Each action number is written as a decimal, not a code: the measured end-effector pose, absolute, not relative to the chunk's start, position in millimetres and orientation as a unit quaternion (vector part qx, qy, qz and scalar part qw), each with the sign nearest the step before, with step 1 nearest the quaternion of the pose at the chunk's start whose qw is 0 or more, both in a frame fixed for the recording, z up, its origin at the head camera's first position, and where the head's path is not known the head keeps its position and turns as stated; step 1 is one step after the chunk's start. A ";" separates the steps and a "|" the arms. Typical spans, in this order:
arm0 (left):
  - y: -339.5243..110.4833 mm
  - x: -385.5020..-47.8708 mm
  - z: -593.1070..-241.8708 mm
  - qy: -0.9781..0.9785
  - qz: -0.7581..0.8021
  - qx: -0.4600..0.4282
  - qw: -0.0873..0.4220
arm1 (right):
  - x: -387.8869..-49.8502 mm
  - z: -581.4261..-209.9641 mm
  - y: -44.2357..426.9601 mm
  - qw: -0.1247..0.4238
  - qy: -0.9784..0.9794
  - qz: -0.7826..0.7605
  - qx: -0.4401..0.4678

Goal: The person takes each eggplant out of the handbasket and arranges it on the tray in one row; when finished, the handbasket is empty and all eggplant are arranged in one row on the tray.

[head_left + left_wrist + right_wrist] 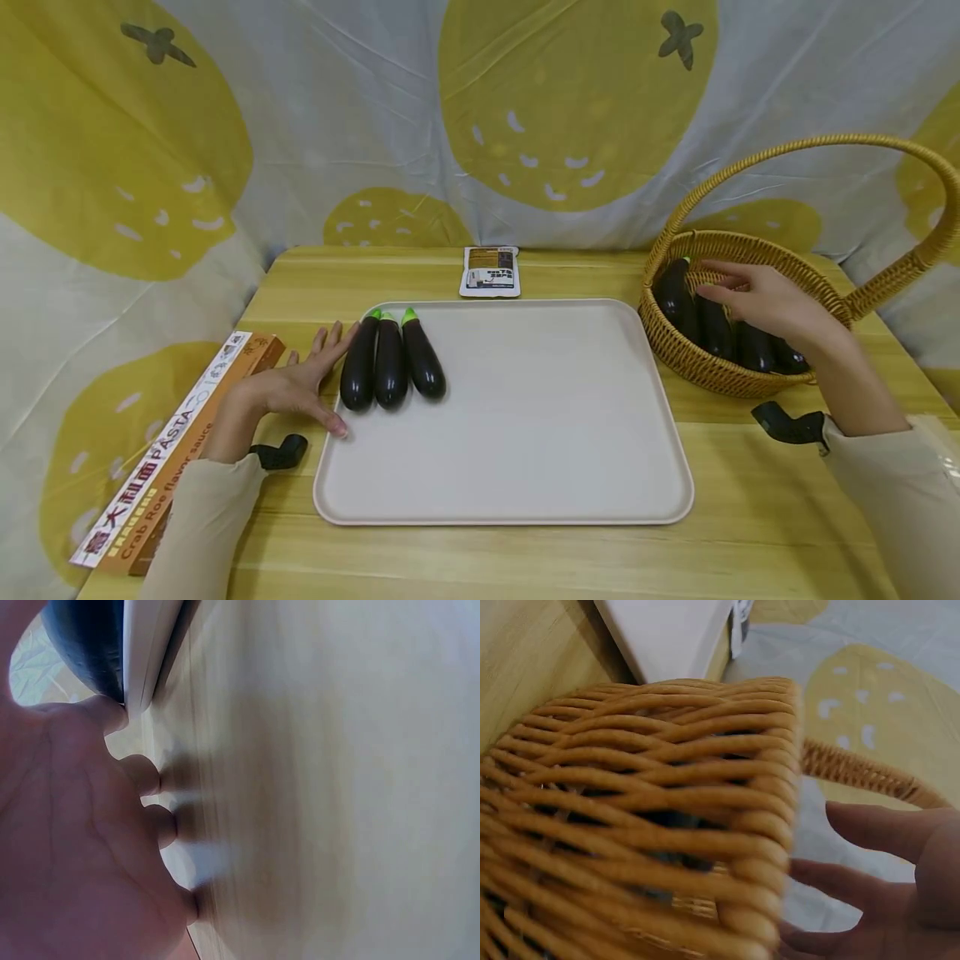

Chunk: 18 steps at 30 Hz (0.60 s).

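Three dark eggplants with green tips, the middle one [391, 363] among them, lie side by side at the left of a white tray [525, 417]. My left hand [300, 387] rests spread at the tray's left edge, beside the leftmost eggplant [361, 363]; in the left wrist view the fingertips of the left hand [82, 817] meet the table and tray side. My right hand [772, 302] is over the wicker basket [705, 371], fingers extended above several eggplants [677, 302], holding nothing visible. In the right wrist view the right hand [885, 877] is beyond the basket's rim [769, 825], partly hidden.
A pasta box [176, 446] lies slanted at the table's left. A small packet [490, 272] lies behind the tray. The basket's tall handle [817, 142] arches over the right side. A patterned cloth [360, 125] hangs behind the wooden table [525, 562].
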State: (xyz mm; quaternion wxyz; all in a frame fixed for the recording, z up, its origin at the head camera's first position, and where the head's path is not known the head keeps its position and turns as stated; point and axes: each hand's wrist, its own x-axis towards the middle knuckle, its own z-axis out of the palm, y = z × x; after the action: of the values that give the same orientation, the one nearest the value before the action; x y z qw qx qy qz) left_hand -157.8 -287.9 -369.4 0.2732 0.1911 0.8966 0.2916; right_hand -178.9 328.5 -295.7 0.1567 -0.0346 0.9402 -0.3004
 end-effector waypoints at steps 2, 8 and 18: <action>-288.2 -157.5 -369.5 0.897 0.291 0.190 0.273 | -184.4 -298.9 326.3 0.165 0.938 -0.304 -0.031; -288.9 -158.0 -369.9 0.897 0.290 0.192 0.273 | -194.1 -305.2 318.0 0.189 0.926 -0.326 -0.020; -288.4 -158.0 -369.4 0.894 0.297 0.191 0.276 | -202.3 -308.3 308.7 0.197 0.923 -0.331 0.007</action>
State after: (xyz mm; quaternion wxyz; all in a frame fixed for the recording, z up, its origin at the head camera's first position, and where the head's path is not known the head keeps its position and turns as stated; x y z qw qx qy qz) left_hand -158.0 -288.4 -369.4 0.2758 0.1907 0.8942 0.2965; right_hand -202.3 308.7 -308.3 0.1971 0.0070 0.9229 -0.3307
